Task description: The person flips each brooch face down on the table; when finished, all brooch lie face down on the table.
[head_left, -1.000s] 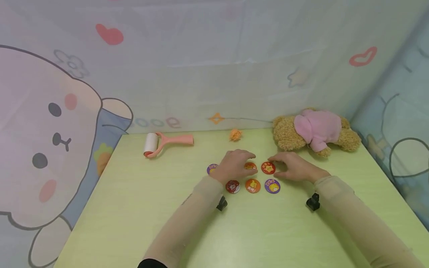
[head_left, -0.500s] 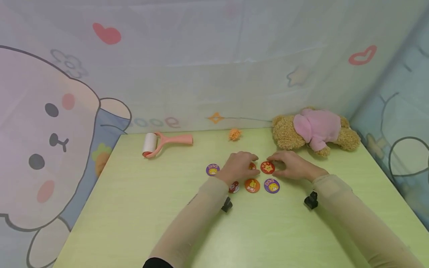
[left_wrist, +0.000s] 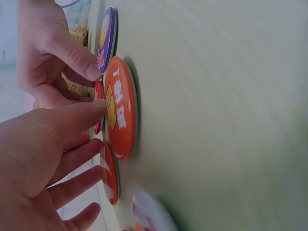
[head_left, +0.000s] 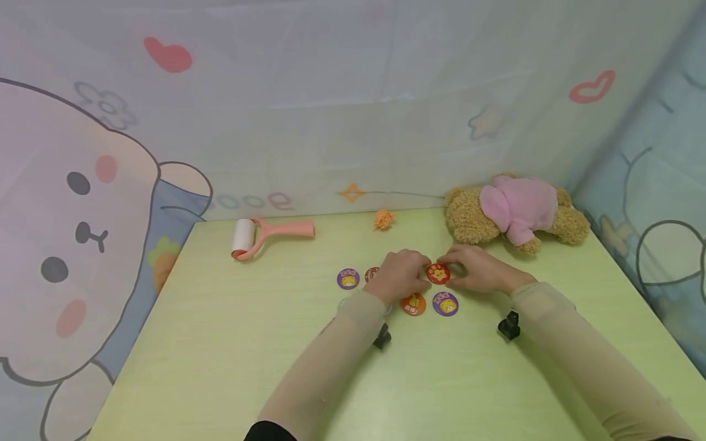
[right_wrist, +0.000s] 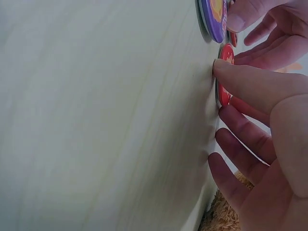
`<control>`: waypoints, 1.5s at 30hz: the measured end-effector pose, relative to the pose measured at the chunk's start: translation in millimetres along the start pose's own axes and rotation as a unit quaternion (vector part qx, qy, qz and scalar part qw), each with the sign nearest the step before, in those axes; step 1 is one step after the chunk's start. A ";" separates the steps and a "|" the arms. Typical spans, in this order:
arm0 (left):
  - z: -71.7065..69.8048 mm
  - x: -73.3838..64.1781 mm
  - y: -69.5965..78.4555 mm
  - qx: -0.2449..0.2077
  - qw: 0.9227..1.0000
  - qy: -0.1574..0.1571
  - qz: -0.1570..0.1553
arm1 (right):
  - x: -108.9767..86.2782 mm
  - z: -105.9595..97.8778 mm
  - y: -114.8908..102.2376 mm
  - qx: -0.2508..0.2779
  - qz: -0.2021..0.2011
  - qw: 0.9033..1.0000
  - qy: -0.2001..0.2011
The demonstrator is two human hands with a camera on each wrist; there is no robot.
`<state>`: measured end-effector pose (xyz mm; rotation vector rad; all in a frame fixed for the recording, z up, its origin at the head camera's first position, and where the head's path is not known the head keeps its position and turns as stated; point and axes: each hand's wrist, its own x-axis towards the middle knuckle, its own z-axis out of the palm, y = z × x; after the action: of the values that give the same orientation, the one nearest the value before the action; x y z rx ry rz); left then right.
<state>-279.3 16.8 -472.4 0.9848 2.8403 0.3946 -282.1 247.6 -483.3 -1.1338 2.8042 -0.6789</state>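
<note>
Since the earlier frames, the left hand has shifted rightward, bringing its fingertips to the left edge of the red star badge. That badge lies on the table between both hands; the right hand grasps it between thumb and forefinger. Whether the left thumb and forefinger also grip it, I cannot tell. Just nearer the person lie an orange badge and a purple bear badge. Farther back are a pink-handled roller, an orange fuzzy ball and a plush bear on its side.
</note>
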 end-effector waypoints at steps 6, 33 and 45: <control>1.6 2.6 0.4 0.010 1.000 0.008 -0.003 | 2.4 -3.0 -1.4 0.005 -0.003 1.000 -0.002; 2.8 2.9 8.5 0.055 0.998 0.022 -0.010 | -2.2 6.6 4.3 -0.004 -0.010 1.000 0.005; 0.5 2.3 11.2 0.063 0.998 0.012 -0.009 | -4.9 6.8 4.2 0.004 -0.020 1.000 0.014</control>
<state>-274.4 26.8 -469.7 0.9810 2.9237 0.2301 -280.0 250.9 -491.8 -1.1922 2.8047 -0.7145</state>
